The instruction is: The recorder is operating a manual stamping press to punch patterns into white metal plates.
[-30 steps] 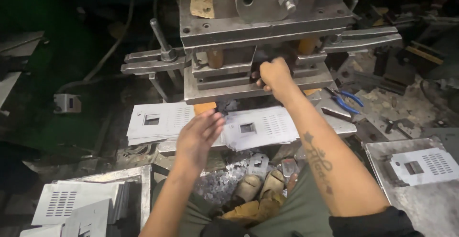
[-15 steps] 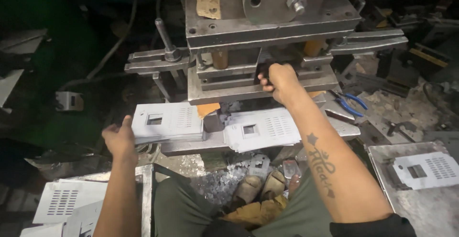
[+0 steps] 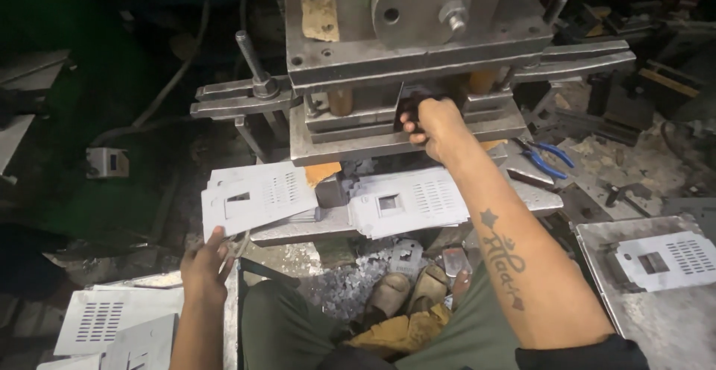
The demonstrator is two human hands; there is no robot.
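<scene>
My right hand [image 3: 438,125] reaches into the gap of a steel punch press [image 3: 418,57] and is closed on a dark flat piece [image 3: 406,110] at the die. Below it, on the press bed, lies a stack of grey perforated metal plates [image 3: 406,202] with a square window. A second stack of the same plates [image 3: 257,197] lies to the left. My left hand [image 3: 201,267] is low at the left, fingers apart, with its fingertips at the near corner of that left stack.
Blue-handled pliers [image 3: 548,162] lie on the bed to the right. One plate [image 3: 664,262] rests on a metal tray at the right, and more plates [image 3: 101,321] lie at the lower left. Scrap punchings [image 3: 347,288] cover the floor by my sandalled feet [image 3: 410,292].
My left hand has swung from the middle stack over to the left stack and dropped lower. My right hand has stayed in the die gap.
</scene>
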